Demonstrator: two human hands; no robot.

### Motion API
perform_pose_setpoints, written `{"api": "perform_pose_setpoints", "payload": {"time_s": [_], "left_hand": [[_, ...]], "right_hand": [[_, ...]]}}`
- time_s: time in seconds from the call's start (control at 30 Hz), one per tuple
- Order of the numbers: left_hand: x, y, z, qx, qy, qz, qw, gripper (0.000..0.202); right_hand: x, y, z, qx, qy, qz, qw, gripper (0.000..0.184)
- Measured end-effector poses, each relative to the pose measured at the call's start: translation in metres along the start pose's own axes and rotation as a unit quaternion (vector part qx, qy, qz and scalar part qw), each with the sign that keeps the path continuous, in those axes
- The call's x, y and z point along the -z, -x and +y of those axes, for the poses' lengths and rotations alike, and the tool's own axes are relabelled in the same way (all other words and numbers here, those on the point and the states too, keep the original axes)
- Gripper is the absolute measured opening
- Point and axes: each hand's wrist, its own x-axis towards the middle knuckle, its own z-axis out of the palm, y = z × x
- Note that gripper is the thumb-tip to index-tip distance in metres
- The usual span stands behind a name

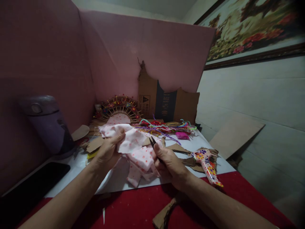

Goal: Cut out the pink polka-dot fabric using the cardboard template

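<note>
My left hand [111,148] pinches a white-and-pink cloth with red dots [134,138] between thumb and fingers, holding it up over the white table covering. Its lower folds hang down towards the front edge of the covering. Closed around a pair of dark scissors [152,142] is my right hand [170,163]. The pointed blades stand slightly apart against the cloth's right side; the handles are hidden in my palm. A bit of brown cardboard [147,142] shows beside the blade tips.
A purple bottle [49,124] and a black phone-like slab [35,179] are at left. Behind stand a fan-shaped stick piece [120,109], coloured pipe cleaners [164,127] and cut cardboard [147,92]. A flower-patterned glue gun [207,165] lies right; a cardboard scrap [165,214] lies on red cloth [128,210].
</note>
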Motion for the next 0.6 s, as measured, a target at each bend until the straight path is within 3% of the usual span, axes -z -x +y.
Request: {"api": "perform_pose_setpoints", "payload": {"time_s": [0.07,0.17,0.3,0.43,0.6], "left_hand": [[0.000,-0.001,0.001,-0.013,0.015,0.026,0.999,0.011],[0.002,0.001,-0.001,0.028,-0.013,-0.015,0.999,0.006],[0.003,0.009,-0.009,0.086,-0.102,-0.091,0.987,0.012],[-0.001,0.016,-0.013,0.088,-0.161,-0.114,0.976,0.022],[-0.004,0.019,-0.014,0.081,-0.194,-0.110,0.971,0.024]], "right_hand": [[0.000,-0.002,0.000,0.059,0.029,0.067,0.996,0.049],[0.000,-0.004,-0.003,0.116,0.054,0.133,0.983,0.046],[0.000,-0.002,-0.006,0.167,0.110,0.110,0.974,0.044],[-0.002,0.000,-0.003,0.213,0.175,0.081,0.958,0.035],[-0.001,-0.003,0.006,0.212,0.228,0.060,0.948,0.028]]}}
